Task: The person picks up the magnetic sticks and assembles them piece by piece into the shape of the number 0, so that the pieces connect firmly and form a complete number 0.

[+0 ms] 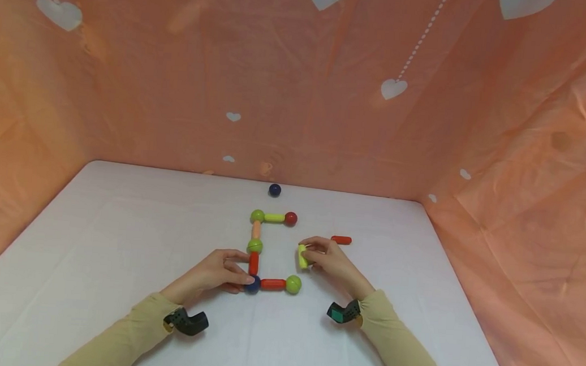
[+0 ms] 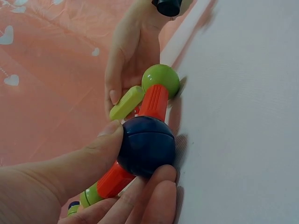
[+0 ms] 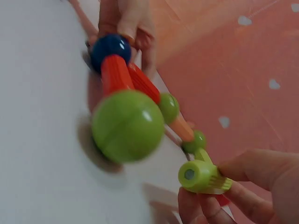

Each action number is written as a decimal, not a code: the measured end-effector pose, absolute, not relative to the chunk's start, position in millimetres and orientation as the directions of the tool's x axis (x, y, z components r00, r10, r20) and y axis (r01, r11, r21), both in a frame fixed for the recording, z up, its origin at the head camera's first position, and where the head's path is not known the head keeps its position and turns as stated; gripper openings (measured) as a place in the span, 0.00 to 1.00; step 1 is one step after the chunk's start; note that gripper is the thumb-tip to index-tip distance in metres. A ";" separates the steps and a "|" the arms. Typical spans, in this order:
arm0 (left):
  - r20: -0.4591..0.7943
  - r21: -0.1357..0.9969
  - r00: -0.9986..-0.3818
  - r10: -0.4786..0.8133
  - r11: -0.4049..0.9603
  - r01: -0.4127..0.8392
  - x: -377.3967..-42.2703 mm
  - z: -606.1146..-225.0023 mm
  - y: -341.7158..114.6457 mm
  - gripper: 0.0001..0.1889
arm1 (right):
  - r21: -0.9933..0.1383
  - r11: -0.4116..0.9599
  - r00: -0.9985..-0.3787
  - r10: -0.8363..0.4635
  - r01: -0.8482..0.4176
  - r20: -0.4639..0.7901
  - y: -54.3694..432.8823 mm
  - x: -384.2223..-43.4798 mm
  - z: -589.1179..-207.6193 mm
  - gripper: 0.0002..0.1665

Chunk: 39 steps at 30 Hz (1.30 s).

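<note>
1. Down at the near side, the left hand (image 1: 215, 269) is pinching a glossy dark-blue ball (image 2: 146, 145) between thumb and fingers, its index finger reaching up alongside the frame.
2. Running right from that ball, a ribbed red rod (image 1: 273, 284) is lying crosswise and ending in a glossy green ball (image 1: 293, 285).
3. Just beyond, here's the right hand (image 1: 331, 259), narrowing its grip on a stubby yellow-green rod (image 1: 302, 260)! The piece is sitting at the fingertips, to the hand's left, well to the right of the left hand.
4. And its long axis? Running roughly near-to-far, slanting slightly, with the near end pointing roughly towards that green ball; the right wrist view is showing a grey disc on one end.
5. Back at the corner, a second red rod (image 1: 254, 263) is heading straight away from the blue ball to a middle green ball (image 1: 255, 245).
6. Out past the right hand, a loose red rod (image 1: 341, 240) is lying crosswise.
7. A peach rod (image 1: 256, 230) is continuing the upright to a far green ball (image 1: 257, 216), where another yellow-green rod (image 1: 274, 218) is turning right towards a shiny red ball (image 1: 291, 219).
8. Farthest out, a loose navy ball (image 1: 274, 190) is resting near the white table's (image 1: 89, 248) back edge.
</note>
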<state>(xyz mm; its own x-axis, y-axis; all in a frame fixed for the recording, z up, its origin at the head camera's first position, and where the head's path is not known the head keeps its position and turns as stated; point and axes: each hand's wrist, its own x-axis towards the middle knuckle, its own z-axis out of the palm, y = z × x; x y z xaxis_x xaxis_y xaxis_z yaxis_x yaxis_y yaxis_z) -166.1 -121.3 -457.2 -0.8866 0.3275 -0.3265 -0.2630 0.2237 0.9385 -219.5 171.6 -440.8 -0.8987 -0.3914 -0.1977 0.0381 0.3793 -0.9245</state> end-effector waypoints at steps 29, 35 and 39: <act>-0.327 0.936 -0.890 0.317 0.235 -0.260 -167.4 -456.9 -118.2 0.35 | -0.930 0.329 -0.866 -0.403 0.166 -0.297 159.9 -196.7 -442.3 0.29; -0.321 0.941 -0.880 0.349 0.222 -0.255 -167.3 -452.4 -124.5 0.34 | -0.939 0.298 -0.851 -0.436 0.171 -0.293 161.7 -193.4 -441.9 0.29; -0.282 0.939 -0.890 0.358 0.292 -0.180 -183.2 -441.8 -136.2 0.33 | -0.943 0.281 -0.852 -0.435 0.181 -0.293 159.3 -192.4 -442.6 0.29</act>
